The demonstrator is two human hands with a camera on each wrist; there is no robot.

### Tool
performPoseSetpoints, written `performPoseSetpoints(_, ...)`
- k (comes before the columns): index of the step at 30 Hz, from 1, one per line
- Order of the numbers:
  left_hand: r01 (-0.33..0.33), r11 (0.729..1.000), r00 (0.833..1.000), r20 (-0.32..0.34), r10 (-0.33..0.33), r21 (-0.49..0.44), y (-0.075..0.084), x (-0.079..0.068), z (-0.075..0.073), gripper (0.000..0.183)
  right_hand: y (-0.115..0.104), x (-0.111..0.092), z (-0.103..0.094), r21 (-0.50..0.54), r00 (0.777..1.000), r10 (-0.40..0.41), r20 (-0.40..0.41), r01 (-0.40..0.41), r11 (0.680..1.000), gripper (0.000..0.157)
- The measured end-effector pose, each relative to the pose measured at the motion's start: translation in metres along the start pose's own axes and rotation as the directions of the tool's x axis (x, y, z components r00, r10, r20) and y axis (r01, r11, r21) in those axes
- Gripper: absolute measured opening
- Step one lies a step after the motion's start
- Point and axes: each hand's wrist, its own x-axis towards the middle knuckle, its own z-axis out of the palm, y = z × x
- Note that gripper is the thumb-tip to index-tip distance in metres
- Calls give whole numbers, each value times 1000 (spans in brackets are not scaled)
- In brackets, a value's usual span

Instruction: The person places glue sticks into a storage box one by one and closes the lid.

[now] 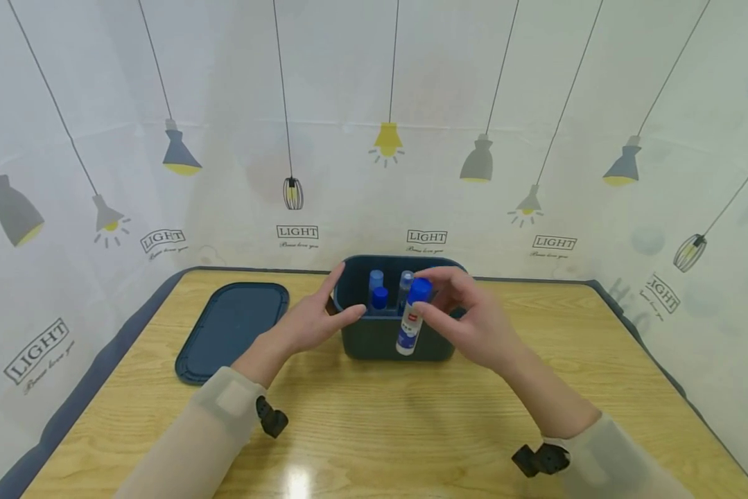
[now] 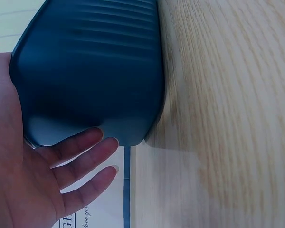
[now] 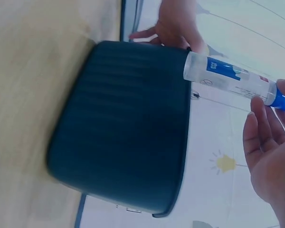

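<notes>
A dark blue storage box (image 1: 386, 341) stands at the table's far side. My left hand (image 1: 311, 320) rests at its left end, thumb on the front rim; in the left wrist view its fingers (image 2: 88, 164) lie fairly straight along the end wall. My right hand (image 1: 473, 315) pinches a glue stick (image 1: 409, 329) near its blue cap, in front of the box's rim. The stick is tilted, cap up, with its clear base (image 3: 194, 67) downward. Inside the box, several blue-capped tubes (image 1: 380, 298) stand upright, their lower parts hidden by the front wall.
A flat dark blue lid (image 1: 236, 329) lies on the wooden table (image 1: 374, 430) to the left of the box. Behind the table hangs a pale cloth (image 1: 342, 83) printed with lamps. A small black device (image 1: 272, 417) sits at each wrist.
</notes>
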Motion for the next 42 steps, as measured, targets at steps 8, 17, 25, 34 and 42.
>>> performPoseSetpoints(8,-4,1000,1000,4,4,-2,-1,0,0,106,4,21,-11,-1,988,42,-151,-43,999,41)
performPoseSetpoints(17,-10,1000,1000,1,10,0,0,1,0,105,24,32,-12,-5,974,116,-197,-119,993,39)
performPoseSetpoints(25,-14,1000,1000,-4,14,6,2,2,1,105,49,33,-6,-77,974,183,-131,-194,978,39)
performPoseSetpoints(34,-9,1000,1000,-3,10,3,1,1,1,105,69,36,5,-153,971,239,17,-234,960,39)
performPoseSetpoints(42,-4,1000,1000,-2,4,-6,1,0,0,106,73,39,14,-220,952,286,112,-257,941,33)
